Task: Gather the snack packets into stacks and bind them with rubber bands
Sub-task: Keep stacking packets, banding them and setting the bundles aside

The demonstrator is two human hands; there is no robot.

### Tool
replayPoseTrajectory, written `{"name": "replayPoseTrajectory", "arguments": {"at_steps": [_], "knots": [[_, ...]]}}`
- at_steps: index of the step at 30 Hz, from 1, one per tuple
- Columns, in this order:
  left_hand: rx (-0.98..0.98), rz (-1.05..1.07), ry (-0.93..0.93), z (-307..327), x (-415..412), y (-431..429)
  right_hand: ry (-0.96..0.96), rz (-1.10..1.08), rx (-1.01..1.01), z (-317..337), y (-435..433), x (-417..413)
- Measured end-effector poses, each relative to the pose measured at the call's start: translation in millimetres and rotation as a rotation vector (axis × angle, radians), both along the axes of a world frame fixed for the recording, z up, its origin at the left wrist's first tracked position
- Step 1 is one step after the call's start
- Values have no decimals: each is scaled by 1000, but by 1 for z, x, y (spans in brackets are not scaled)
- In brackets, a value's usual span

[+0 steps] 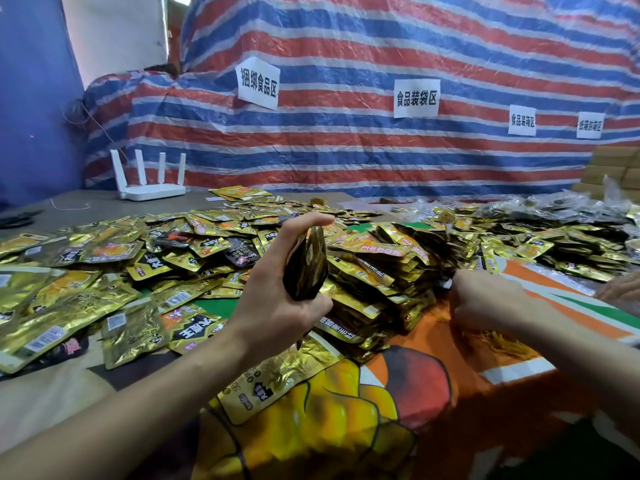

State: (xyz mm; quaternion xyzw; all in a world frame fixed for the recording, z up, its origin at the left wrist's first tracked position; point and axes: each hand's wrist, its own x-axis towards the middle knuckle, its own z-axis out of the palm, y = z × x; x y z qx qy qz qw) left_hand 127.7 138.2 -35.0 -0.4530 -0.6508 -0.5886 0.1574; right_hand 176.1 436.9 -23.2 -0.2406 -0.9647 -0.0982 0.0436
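My left hand (pixel 277 299) grips a small stack of gold snack packets (pixel 306 268), held upright on edge above the table. Loose gold and black snack packets (pixel 104 271) cover the table to the left and behind. A thick heap of packets (pixel 374 271) lies between my hands. My right hand (pixel 485 299) is low at the right edge of that heap, knuckles toward me and fingers curled under; what they hold is hidden. A small tangle of yellow rubber bands (pixel 498 344) lies on the printed sheet just below that hand.
A white router (pixel 149 188) with several antennas stands at the back left. A striped tarp wall (pixel 346 133) with paper labels closes the far side. Bagged packets (pixel 571 216) pile up at the back right. Another person's hand (pixel 620 289) shows at the right edge.
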Motion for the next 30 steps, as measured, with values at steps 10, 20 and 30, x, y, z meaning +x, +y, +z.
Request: {"name": "replayPoseTrajectory", "arguments": {"at_steps": [10,20,30], "knots": [[6,-58,8,6,7,14,29,23,57,1,-4,9],[9,-60,28,12,13,18,184,-8,-81,26,4,20],[65,-60,-51,18,9,12,435,164,-244,86,-26,21]]}}
